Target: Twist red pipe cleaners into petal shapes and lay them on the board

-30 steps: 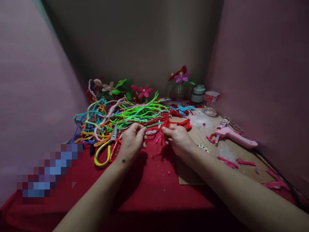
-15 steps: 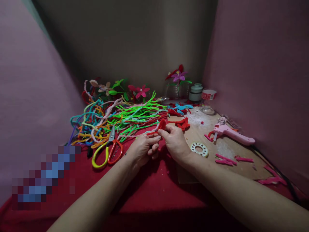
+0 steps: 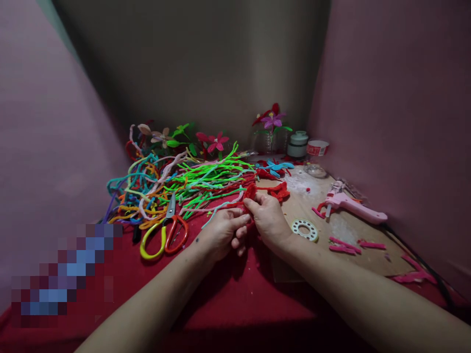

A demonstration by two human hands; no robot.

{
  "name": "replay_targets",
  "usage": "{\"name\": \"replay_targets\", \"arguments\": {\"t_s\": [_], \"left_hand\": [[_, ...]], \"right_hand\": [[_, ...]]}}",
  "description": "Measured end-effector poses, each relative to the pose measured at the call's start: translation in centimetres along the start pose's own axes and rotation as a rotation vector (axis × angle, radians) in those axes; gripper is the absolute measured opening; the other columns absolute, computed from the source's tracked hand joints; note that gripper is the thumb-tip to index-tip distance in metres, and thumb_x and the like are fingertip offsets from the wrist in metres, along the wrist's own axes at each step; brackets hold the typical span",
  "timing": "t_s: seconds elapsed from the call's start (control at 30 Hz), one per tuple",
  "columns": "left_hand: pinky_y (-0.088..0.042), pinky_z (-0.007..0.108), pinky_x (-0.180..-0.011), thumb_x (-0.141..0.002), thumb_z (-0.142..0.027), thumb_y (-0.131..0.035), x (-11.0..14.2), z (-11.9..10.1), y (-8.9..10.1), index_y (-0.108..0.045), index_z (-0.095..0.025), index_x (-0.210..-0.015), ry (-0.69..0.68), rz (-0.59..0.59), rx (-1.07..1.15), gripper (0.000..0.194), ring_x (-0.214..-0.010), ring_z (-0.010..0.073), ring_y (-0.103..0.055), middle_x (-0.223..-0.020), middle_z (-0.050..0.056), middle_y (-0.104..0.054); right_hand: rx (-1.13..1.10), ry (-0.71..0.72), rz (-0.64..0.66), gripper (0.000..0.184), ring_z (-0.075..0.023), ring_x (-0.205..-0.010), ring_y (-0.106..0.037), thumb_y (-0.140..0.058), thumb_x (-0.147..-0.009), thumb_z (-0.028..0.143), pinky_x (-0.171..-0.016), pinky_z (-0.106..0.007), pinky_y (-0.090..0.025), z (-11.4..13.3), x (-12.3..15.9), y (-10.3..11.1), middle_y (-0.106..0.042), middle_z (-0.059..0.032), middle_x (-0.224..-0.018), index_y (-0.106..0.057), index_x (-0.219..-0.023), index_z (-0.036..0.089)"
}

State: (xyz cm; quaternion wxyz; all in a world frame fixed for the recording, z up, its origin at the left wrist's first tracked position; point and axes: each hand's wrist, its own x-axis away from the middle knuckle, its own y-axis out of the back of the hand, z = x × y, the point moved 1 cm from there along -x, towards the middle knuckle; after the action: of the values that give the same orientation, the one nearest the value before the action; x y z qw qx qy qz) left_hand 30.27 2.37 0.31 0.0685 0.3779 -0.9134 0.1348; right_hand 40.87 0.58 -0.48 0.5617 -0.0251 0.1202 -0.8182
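Observation:
Both of my hands meet over the front of the table, around a red pipe cleaner (image 3: 250, 190) bent into a petal-like loop. My right hand (image 3: 270, 215) pinches it between thumb and fingers, and the loop stands up above the fingertips. Just below and to the left, my left hand (image 3: 226, 230) is closed, its thumb and forefinger pressed together at the lower part of the same piece, which the fingers mostly hide. Red shaped petals (image 3: 280, 191) lie on the board behind my right hand. Scissors (image 3: 167, 235) with yellow and red handles rest left of my left hand.
A heap of coloured pipe cleaners (image 3: 206, 174) spreads at the back left. A pink glue gun (image 3: 353, 206) lies on the brown board (image 3: 312, 264), near a pale disc with holes (image 3: 304, 230) and pink strips (image 3: 344, 246). Finished flowers (image 3: 272, 120) and a jar (image 3: 298, 144) stand behind.
My left hand has shifted slightly down and right, its fingertips now below those of my right hand. The right hand keeps its pinch on the red loop. The view has tilted slightly.

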Motion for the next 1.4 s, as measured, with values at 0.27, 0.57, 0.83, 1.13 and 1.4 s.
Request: {"name": "replay_targets", "arguments": {"t_s": [0.27,0.57,0.83,1.13,1.4], "left_hand": [[-0.030,0.017,-0.026,-0.074,-0.034,-0.053,0.0,0.2,-0.6,-0.042,-0.018,-0.065,-0.101,-0.119,-0.234,0.022,-0.024,0.0065,-0.037,-0.039,-0.007,-0.048],[-0.030,0.017,-0.032,-0.076,-0.032,-0.051,1.0,-0.6,0.1,-0.050,-0.016,-0.075,-0.159,-0.266,-0.561,0.016,-0.030,0.0068,-0.042,-0.046,-0.005,-0.054],[-0.037,0.019,-0.044,-0.075,-0.033,-0.054,1.0,-2.2,1.6,-0.062,-0.015,-0.067,-0.430,-0.452,-0.694,0.021,-0.043,0.0074,-0.046,-0.049,-0.003,-0.054],[-0.034,0.018,-0.046,-0.071,-0.031,-0.060,1.2,-3.3,2.4,-0.060,-0.013,-0.065,-0.332,-0.391,-0.473,0.019,-0.045,0.0059,-0.043,-0.051,-0.003,-0.053],[-0.035,0.017,-0.049,-0.063,-0.023,-0.070,1.3,-3.4,3.8,-0.067,-0.012,-0.082,-0.184,-0.149,-0.092,0.022,-0.050,0.0058,-0.047,-0.058,0.000,-0.057]], "right_hand": [[-0.135,-0.078,0.028,0.021,-0.0088,-0.040,-0.043,-0.058,-0.066,0.035,-0.042,-0.022,-0.033,-0.8,-0.3,0.0,-0.052,0.0023,-0.051,-0.051,-0.067,0.015],[-0.014,0.030,-0.070,0.022,-0.0066,-0.041,-0.034,-0.056,-0.067,0.036,-0.043,-0.022,-0.026,-0.5,-1.6,1.0,-0.044,0.0059,-0.048,-0.047,-0.061,0.017],[0.066,-0.027,0.117,0.018,-0.0075,-0.046,-0.036,-0.056,-0.065,0.031,-0.044,-0.021,-0.026,-0.4,-0.4,-0.2,-0.044,0.0043,-0.050,-0.048,-0.060,0.016],[0.249,0.053,0.262,0.015,-0.0062,-0.046,-0.034,-0.053,-0.067,0.021,-0.044,-0.020,-0.025,0.4,-0.1,-0.2,-0.042,0.0050,-0.050,-0.046,-0.055,0.015],[0.160,-0.053,0.486,0.018,-0.0041,-0.038,-0.028,-0.058,-0.067,0.024,-0.039,-0.021,-0.018,1.1,0.5,0.3,-0.038,0.0069,-0.043,-0.049,-0.054,0.015]]}}
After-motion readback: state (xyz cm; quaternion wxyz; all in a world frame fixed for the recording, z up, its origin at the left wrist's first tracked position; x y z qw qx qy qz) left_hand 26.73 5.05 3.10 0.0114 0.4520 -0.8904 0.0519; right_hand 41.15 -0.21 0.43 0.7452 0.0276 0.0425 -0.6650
